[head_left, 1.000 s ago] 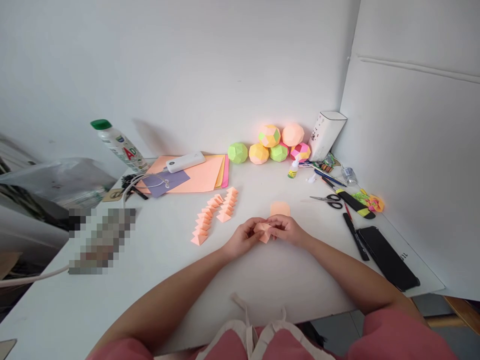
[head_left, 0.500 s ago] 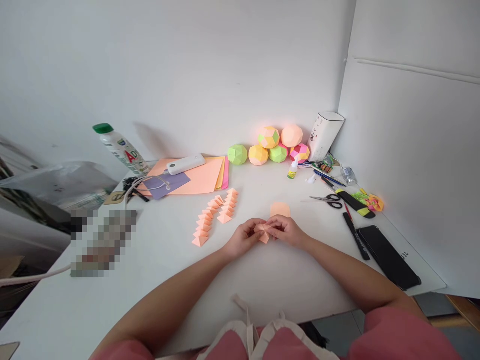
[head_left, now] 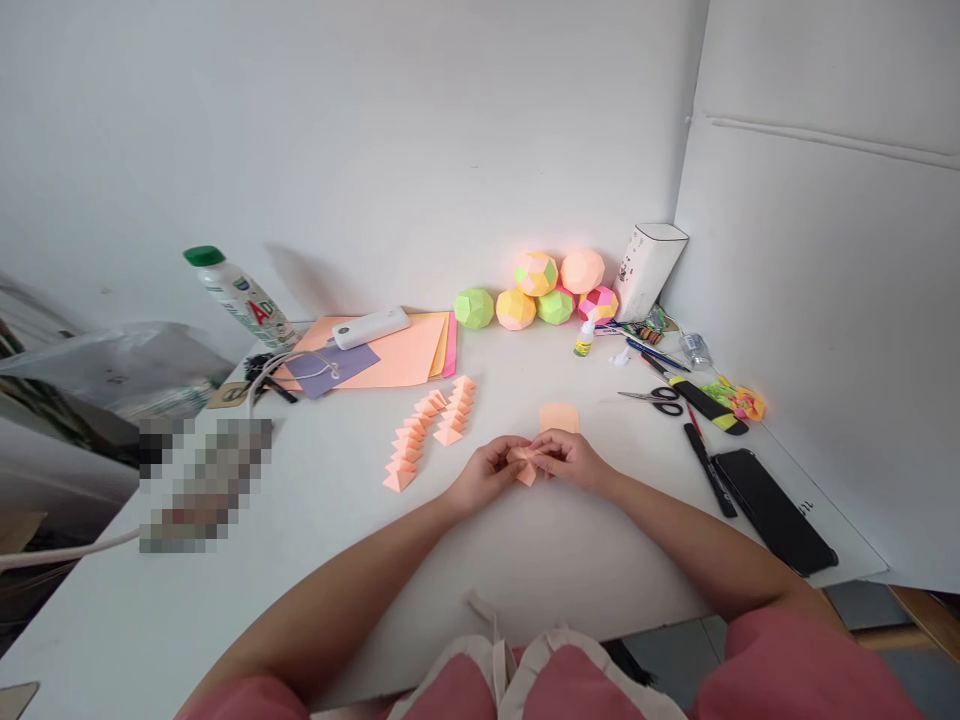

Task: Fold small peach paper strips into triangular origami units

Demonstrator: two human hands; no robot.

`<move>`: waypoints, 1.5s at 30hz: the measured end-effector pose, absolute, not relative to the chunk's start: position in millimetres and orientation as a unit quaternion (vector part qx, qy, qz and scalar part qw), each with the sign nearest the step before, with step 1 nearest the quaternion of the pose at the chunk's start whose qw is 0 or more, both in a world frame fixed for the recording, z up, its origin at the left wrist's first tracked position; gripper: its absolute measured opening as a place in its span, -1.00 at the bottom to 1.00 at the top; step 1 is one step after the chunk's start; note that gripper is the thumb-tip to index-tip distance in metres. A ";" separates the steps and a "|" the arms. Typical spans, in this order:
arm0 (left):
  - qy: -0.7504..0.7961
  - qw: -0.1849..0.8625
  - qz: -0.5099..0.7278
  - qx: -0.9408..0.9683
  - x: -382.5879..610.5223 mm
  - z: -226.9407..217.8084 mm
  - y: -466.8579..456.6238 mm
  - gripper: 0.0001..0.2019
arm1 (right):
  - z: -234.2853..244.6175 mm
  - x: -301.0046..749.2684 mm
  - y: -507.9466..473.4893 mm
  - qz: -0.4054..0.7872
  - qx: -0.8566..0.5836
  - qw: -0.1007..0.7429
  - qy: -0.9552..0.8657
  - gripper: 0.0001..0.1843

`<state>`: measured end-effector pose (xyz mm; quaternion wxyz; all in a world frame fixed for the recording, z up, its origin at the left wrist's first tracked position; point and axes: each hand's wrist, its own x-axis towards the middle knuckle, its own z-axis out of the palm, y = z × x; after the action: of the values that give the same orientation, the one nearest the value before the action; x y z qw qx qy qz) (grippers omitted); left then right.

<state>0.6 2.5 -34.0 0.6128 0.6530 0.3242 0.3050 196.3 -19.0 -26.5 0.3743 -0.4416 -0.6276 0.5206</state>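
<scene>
From the head camera, the folded orange piece (head_left: 525, 466) was mostly covered by fingers; only its lower tip and a bit of its top showed, so its folds were hard to read. The left hand (head_left: 487, 472) and right hand (head_left: 571, 458) met over it near the middle of the table (head_left: 525, 570), closer to the near edge, both sets of fingers pinched on the piece from either side. A pixelated patch (head_left: 202, 480) hid whatever lay at the left edge. The small items past the scissors (head_left: 656, 397) were too tiny to name.

The table was white. Just behind the hands lay a small orange square (head_left: 559, 417); to their left ran two rows of folded orange units (head_left: 427, 425). Along the far edge lay coloured sheets (head_left: 390, 355) under a white power bank (head_left: 371, 326), and a cluster of paper balls (head_left: 536, 290) beside a white box (head_left: 649, 270) in the far right corner. A green-capped bottle (head_left: 238, 295) leaned at the far left corner. A dark phone (head_left: 772, 510) lay along the right edge. Plain white walls met behind the box.
</scene>
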 end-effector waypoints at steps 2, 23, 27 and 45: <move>0.329 0.609 0.306 0.654 0.5 -35.7 2.8 -0.69 | -25.9 195.9 -19.2 0.520 -0.444 0.374 -0.627 -0.75; 0.370 0.632 0.344 0.587 5.5 -39.6 2.6 -0.62 | -27.9 195.8 -20.7 0.468 -0.453 0.364 -0.666 -0.76; 0.352 0.648 0.349 0.578 5.4 -42.2 3.5 -0.62 | -25.1 195.5 -21.4 0.472 -0.443 0.359 -0.673 -0.75; 0.367 0.572 0.343 0.649 5.5 -33.2 3.0 -0.66 | -27.5 192.0 -23.8 0.404 -0.466 0.370 -0.694 -0.78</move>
<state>5.5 3.0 -33.2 0.5721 0.6485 0.3666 0.3432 192.0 -23.8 -27.5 0.3704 -0.4660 -0.6945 0.4042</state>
